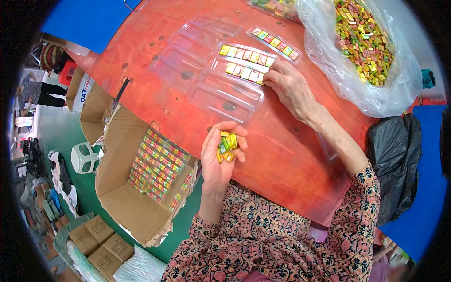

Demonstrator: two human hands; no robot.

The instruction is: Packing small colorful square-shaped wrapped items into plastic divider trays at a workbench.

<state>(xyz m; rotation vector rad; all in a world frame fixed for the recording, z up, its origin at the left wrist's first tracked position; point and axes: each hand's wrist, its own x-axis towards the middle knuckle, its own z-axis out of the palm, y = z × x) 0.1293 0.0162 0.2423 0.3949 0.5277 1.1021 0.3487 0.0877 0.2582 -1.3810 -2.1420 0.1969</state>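
Note:
My left hand (220,152) is cupped palm up near the table's front edge, fingers curled round several small yellow and green wrapped candies (228,144). My right hand (292,87) reaches over a clear plastic tray (225,96) with long slots. Its thumb and fingers pinch together at the right end of a partly filled row, on a small wrapped candy (259,79). Behind that row lies a full row of candies (246,54) with coloured labels. A separate filled strip (275,43) rests farther back. The tray's nearer slots hold nothing.
On the red table (291,141), more clear trays (188,47) lie at the left. A large clear bag (324,61) of loose candies stands at the right, near a black plastic bag (393,164). Left of the table, an open cardboard box (112,169) holds filled trays (157,164). A white stool (85,158) stands beyond.

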